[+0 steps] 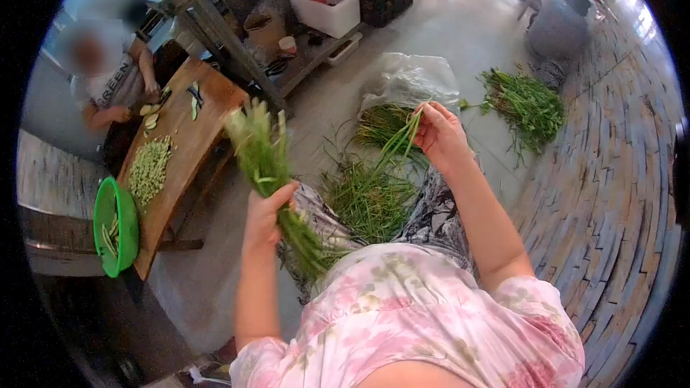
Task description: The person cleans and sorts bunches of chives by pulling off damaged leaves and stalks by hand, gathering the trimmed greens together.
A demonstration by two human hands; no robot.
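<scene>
My left hand [267,219] is closed around a thick bunch of long green vegetable stems [260,154], held upright and tilted, blurred at the top. My right hand [442,136] pinches a few thin green stalks [397,142] that hang down to the left. Between my knees, a loose heap of cut green stems [370,201] lies on the floor. Just beyond it, more stems [381,123] stick out of a clear plastic bag [413,75]. The exact kind of vegetable cannot be made out.
A leafy green pile [525,108] lies to the right on the floor, near a grey gas cylinder [560,25]. At left, a person [115,82] cuts vegetables at a wooden board [183,129] beside a green basket [128,226]. A white box [327,14] stands on a low shelf.
</scene>
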